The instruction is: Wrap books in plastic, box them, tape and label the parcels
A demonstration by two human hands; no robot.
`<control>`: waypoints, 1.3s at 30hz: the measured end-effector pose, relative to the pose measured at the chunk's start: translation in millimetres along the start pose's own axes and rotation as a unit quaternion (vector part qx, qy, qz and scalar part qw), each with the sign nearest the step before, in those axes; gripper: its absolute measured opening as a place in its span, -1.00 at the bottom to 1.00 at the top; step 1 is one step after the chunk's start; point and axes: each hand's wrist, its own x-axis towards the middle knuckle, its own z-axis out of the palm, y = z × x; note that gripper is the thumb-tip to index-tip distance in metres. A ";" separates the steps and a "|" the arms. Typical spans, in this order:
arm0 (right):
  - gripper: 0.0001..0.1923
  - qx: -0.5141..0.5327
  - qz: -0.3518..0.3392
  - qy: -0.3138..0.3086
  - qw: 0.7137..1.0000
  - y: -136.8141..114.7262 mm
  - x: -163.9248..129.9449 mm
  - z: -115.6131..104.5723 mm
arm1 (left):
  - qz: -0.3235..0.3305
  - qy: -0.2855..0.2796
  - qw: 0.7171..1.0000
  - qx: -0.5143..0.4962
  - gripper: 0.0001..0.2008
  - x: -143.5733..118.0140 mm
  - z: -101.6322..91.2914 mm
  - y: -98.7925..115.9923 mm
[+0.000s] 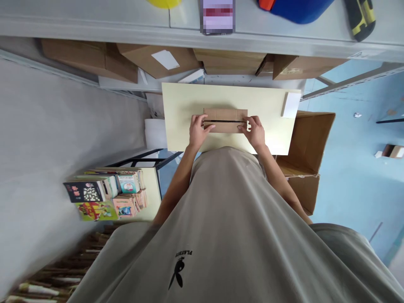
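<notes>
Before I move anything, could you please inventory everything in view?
Tabletop: one, pale yellow, centre
Cardboard box: one, brown, tabletop centre
Block: one, white, on tabletop
Shelf: one, grey, top
Tool: one, black and yellow, shelf
Cropped items: two, yellow, blue, shelf
Blurred item: one, purplish, shelf
Cartons: several, brown, under shelf
Open carton: one, brown, right side
Roll: one, white, left of centre
Books: many, multicoloured, lower left
Stacked pieces: unclear, brown, bottom left
Shirt: one, grey, bottom
Left hand: one, box's left
Right hand: one, box's right

A brown cardboard box [225,114] lies level, slightly above the frame's centre – its flaps [224,127] nearly meet, with narrow dark gap.
</notes>
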 end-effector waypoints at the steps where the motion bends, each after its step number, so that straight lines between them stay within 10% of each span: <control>1: -0.55 0.000 -0.003 0.001 1.000 -0.1 -0.5 -0.1 | -0.001 -0.001 1.000 -0.003 -0.50 0.2 -0.1 1.0; 25: -0.79 0.256 0.165 0.054 0.951 -0.1 21.0 7.0 | -0.196 0.042 0.971 -0.128 -0.64 27.7 9.1 -0.9; 33: -0.48 0.353 0.197 0.040 0.914 14.2 29.8 12.3 | -0.278 -0.080 0.914 -0.286 -0.49 47.8 3.8 -17.0; 39: -0.43 0.186 0.151 0.051 0.969 -16.0 13.7 -3.6 | -0.142 -0.051 0.985 -0.086 -0.54 43.3 -21.6 7.4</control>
